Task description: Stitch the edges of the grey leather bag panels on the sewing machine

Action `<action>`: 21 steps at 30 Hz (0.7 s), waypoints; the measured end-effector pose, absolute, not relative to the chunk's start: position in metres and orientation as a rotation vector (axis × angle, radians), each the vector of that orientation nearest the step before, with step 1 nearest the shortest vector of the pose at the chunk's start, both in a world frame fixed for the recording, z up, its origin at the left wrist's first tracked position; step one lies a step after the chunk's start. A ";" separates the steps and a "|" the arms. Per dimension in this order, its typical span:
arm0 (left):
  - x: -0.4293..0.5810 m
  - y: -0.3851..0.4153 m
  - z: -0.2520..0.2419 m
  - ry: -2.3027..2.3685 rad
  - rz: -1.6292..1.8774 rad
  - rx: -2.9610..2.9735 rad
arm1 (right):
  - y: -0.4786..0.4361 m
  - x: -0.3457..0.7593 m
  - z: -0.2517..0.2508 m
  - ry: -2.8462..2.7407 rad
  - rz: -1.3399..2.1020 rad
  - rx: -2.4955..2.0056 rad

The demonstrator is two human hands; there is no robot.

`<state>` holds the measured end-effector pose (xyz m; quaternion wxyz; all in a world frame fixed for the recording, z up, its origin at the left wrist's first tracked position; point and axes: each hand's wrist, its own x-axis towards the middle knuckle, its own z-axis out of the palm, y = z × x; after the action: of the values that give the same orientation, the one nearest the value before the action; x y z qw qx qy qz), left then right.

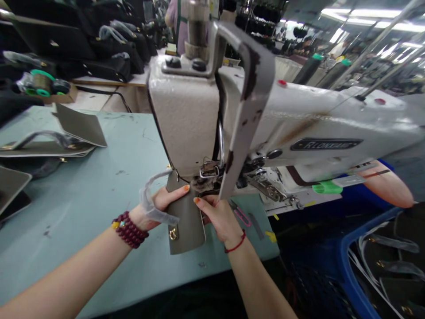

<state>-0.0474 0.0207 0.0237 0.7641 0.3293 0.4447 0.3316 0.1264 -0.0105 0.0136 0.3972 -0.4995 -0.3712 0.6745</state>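
A grey-brown panel (pixel 187 221) with a gold clasp (pixel 173 233) and a plastic-wrapped handle (pixel 146 199) lies under the head of a white sewing machine (pixel 186 115). My left hand (pixel 162 204) grips the panel's left side, thumb on top, with the wrapped handle looping over it. On the right edge, my right hand (pixel 217 217) pinches the same panel, its fingers partly hidden beneath. Both thumbs are close to the presser foot area, where the needle cannot be made out. The panel's far end is hidden behind the machine head.
Similar grey pieces (pixel 79 126) with wrapped handles lie on the table (pixel 133 146) at the left. Pink-handled snips (pixel 242 216) are right of my right hand. A blue basket (pixel 348 248) with more pieces stands at lower right.
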 end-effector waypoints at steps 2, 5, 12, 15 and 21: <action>-0.049 0.026 0.026 0.968 0.705 0.747 | -0.013 0.122 0.010 -0.973 1.634 -1.289; -0.049 0.029 0.029 1.001 0.699 0.720 | -0.018 0.119 0.007 -1.025 1.548 -1.307; -0.045 0.023 0.034 1.003 0.756 0.689 | -0.020 0.124 0.010 -1.219 1.423 -1.311; -0.046 0.022 0.031 0.974 0.762 0.691 | -0.019 0.125 0.013 -1.312 1.346 -1.320; -0.047 0.026 0.031 0.973 0.791 0.752 | -0.013 0.124 0.017 -1.341 1.290 -1.306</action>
<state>-0.0474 0.0255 0.0309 0.7445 0.3432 0.4444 0.3612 0.1237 -0.0133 0.0172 0.4207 -0.5211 -0.5352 0.5148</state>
